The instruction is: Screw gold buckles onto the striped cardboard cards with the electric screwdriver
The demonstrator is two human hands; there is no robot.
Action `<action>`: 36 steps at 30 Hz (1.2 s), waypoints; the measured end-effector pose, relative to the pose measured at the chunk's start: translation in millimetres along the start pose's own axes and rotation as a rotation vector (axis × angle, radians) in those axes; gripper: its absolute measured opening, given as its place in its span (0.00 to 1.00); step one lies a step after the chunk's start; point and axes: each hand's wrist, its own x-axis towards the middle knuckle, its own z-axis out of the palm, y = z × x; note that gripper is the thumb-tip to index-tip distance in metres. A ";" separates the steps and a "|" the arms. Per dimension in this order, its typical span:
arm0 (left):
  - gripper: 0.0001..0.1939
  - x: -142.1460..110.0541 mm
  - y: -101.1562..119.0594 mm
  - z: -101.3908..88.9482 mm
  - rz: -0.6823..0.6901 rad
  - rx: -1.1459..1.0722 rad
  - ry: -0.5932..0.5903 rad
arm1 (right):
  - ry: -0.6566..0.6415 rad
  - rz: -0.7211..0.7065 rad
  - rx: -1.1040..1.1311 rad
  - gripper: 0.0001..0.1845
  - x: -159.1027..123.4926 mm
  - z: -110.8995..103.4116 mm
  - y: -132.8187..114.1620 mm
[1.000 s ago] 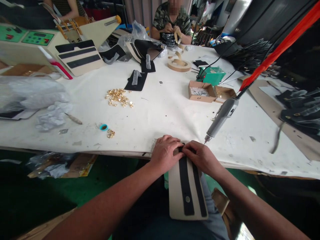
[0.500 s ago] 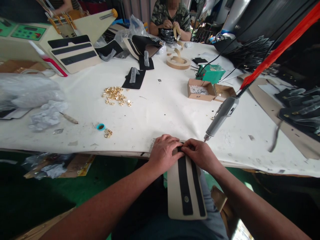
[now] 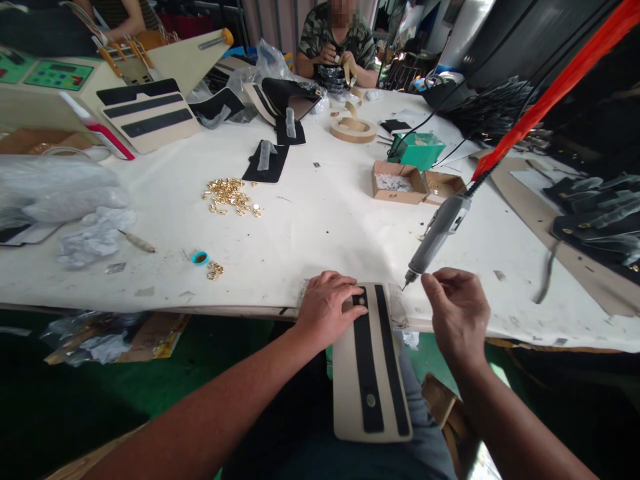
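A beige panel point(image 3: 345, 373) with two black strips lies over my lap, its far end against the table edge. My left hand point(image 3: 330, 303) is closed on the panel's far left side, its index finger and thumb to either side of a small metal fastener point(image 3: 361, 301) in the left strip. Another round metal fastener point(image 3: 371, 400) sits near that strip's close end. My right hand point(image 3: 460, 313) is raised off the panel to the right, fingers loosely curled and thumb apart; I see nothing in it. Just left of its thumb hangs a grey electric screwdriver point(image 3: 437, 233), bit downward, not gripped.
Gold-coloured hardware point(image 3: 230, 195) lies in a heap mid-table. Cardboard boxes point(image 3: 397, 193) of small parts, a green box point(image 3: 419, 150) and a tape roll point(image 3: 353, 130) stand farther back. An awl point(image 3: 137, 241) lies left. A co-worker point(image 3: 337, 40) handles tape across the table.
My right hand has left the panel's far end and moved right, beside the screwdriver, uncovering the far fastener. My left hand stays on the panel.
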 end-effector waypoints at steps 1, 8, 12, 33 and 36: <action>0.14 -0.1 -0.3 0.2 0.001 -0.003 -0.001 | 0.055 0.003 0.025 0.24 7.9 -1.2 3.6; 0.15 -0.3 -0.9 1.8 0.009 -0.008 0.012 | -0.174 0.173 0.277 0.26 61.8 29.6 12.2; 0.15 -0.4 -1.3 2.4 0.010 -0.004 0.010 | -0.136 0.243 0.448 0.22 54.5 44.7 -9.1; 0.14 -1.8 -1.6 1.2 0.014 -0.002 0.021 | -0.267 -0.045 0.386 0.24 -9.3 74.7 -49.3; 0.14 -1.6 -1.6 1.1 0.018 -0.005 0.015 | -0.252 -0.063 0.400 0.24 -10.0 77.3 -46.9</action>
